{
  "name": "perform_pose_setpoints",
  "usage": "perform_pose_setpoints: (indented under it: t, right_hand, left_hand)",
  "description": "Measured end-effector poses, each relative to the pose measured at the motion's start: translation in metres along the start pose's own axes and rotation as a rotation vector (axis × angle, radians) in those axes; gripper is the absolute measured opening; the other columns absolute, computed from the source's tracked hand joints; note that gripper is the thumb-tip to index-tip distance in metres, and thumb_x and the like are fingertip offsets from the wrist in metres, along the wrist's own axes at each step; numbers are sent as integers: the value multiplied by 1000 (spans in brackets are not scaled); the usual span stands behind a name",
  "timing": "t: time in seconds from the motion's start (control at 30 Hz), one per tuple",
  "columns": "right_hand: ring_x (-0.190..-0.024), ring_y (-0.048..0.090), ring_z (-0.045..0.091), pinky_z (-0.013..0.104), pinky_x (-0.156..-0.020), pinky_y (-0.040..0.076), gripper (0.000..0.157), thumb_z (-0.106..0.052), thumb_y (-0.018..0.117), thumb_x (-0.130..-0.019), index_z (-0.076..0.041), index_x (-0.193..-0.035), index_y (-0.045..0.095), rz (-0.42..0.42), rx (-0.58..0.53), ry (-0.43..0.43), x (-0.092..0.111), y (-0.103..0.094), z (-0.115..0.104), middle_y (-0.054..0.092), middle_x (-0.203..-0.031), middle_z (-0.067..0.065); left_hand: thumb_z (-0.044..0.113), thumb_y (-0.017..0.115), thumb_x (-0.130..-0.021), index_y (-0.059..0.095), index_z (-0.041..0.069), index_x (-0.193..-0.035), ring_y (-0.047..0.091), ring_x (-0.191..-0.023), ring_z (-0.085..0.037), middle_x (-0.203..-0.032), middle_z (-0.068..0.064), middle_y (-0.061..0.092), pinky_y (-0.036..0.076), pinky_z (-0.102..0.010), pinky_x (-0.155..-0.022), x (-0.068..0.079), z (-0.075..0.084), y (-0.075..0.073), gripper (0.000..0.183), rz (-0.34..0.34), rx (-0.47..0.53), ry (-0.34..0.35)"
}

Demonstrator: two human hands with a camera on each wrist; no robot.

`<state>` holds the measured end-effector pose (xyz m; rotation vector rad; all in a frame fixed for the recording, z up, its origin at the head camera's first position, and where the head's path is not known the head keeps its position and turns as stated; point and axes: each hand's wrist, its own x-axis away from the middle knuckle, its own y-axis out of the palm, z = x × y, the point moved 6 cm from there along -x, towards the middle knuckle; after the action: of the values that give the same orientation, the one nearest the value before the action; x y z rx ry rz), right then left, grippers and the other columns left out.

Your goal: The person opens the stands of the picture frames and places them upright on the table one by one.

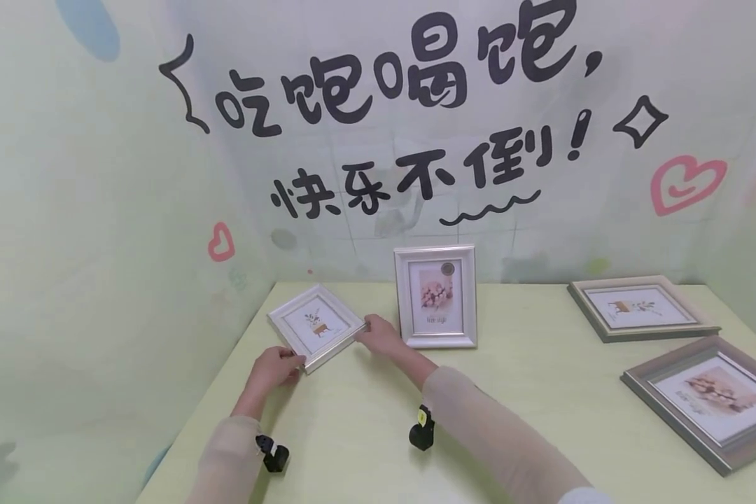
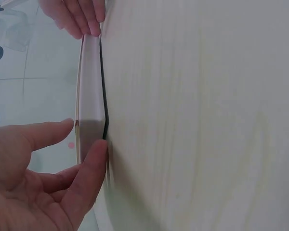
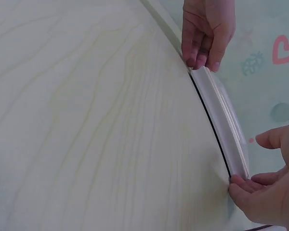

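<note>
A white picture frame (image 1: 316,327) with a potted-plant print lies turned at an angle at the table's left. My left hand (image 1: 275,367) holds its near corner, thumb and fingers on either side of the edge in the left wrist view. At the right corner is my right hand (image 1: 381,336); in the right wrist view its fingers (image 3: 240,185) curl against that corner while the thumb stands off the edge. Just right of this hand, a second white frame (image 1: 437,341) with a pink flower print stands upright.
Two more frames lie on the right of the table: a potted-plant one (image 1: 644,306) farther back and a larger flower one (image 1: 718,395) nearer. The pale table (image 1: 353,434) meets printed wall cloth (image 1: 353,245) at its back and left.
</note>
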<state>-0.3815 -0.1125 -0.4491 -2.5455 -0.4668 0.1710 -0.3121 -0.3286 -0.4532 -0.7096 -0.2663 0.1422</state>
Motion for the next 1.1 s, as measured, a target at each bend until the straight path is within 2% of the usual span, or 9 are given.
perform_pose_setpoints:
  t: [0.1, 0.2, 0.3, 0.47, 0.53, 0.63, 0.8, 0.93, 1.1]
  right_hand:
    - [-75, 61, 22, 30, -66, 55, 38, -16, 65, -91, 13, -116, 61, -12, 46, 34, -1, -2, 6, 68, -93, 16]
    - [-58, 47, 11, 21, -52, 41, 22, -16, 66, -92, 5, -88, 68, -48, 94, 68, 0, -2, 11, 57, -68, 3]
    - [-48, 37, 8, 18, -46, 31, 32, -16, 68, -92, -4, -64, 62, -69, 164, 54, 1, -2, 11, 45, -53, -5]
    - [-41, 29, 6, 17, -42, 25, 53, -15, 74, -87, -15, -45, 41, -49, 307, 15, 9, 0, 7, 33, -40, -8]
    - [-40, 27, 6, 17, -41, 23, 57, -14, 75, -86, -15, -44, 37, -47, 333, 4, 13, 1, 5, 29, -39, -9]
    - [-42, 26, 7, 18, -41, 22, 57, -10, 76, -83, -16, -45, 33, -28, 359, -32, 15, 4, 1, 27, -41, -9]
    - [-51, 34, 9, 19, -46, 29, 44, -8, 76, -79, -15, -56, 39, -5, 395, -77, 18, 7, -2, 38, -55, -6]
    - [-58, 41, 11, 20, -50, 36, 32, -8, 78, -79, -10, -70, 48, -19, 371, -51, 24, 0, -5, 46, -66, -2]
    - [-62, 45, 13, 23, -54, 40, 30, -9, 81, -77, -9, -79, 51, -36, 358, -30, 34, -7, -7, 49, -70, -1]
  left_hand:
    - [13, 61, -95, 56, -16, -123, 67, -84, -21, -105, -26, 68, 59, -26, -71, -1, -1, 1, 41, 22, -53, 1]
    - [12, 62, -94, 58, -16, -118, 65, -77, -18, -100, -24, 68, 57, -25, -67, -1, 0, 1, 37, 40, -114, 1]
    - [9, 62, -93, 58, -15, -114, 65, -72, -17, -100, -25, 67, 56, -25, -64, -1, 4, 2, 32, 51, -157, 3]
    - [9, 63, -88, 62, -13, -108, 63, -79, -25, -100, -24, 69, 54, -34, -69, 5, 13, 3, 29, 71, -318, 36]
    - [10, 64, -86, 63, -12, -108, 61, -81, -27, -99, -23, 69, 51, -36, -70, 10, 14, 2, 31, 82, -370, 42]
    - [9, 64, -85, 60, -14, -106, 60, -79, -27, -96, -23, 68, 50, -35, -66, 19, 13, 0, 31, 97, -384, 60]
    - [6, 63, -83, 54, -13, -102, 56, -75, -26, -88, -21, 63, 46, -32, -60, 27, 12, -1, 29, 124, -368, 87]
    - [5, 64, -81, 51, -12, -100, 55, -76, -27, -86, -20, 60, 46, -34, -61, 30, 16, -1, 29, 140, -331, 104]
    - [2, 64, -79, 46, -10, -99, 53, -77, -28, -86, -20, 55, 46, -34, -62, 34, 19, 2, 29, 157, -285, 123]
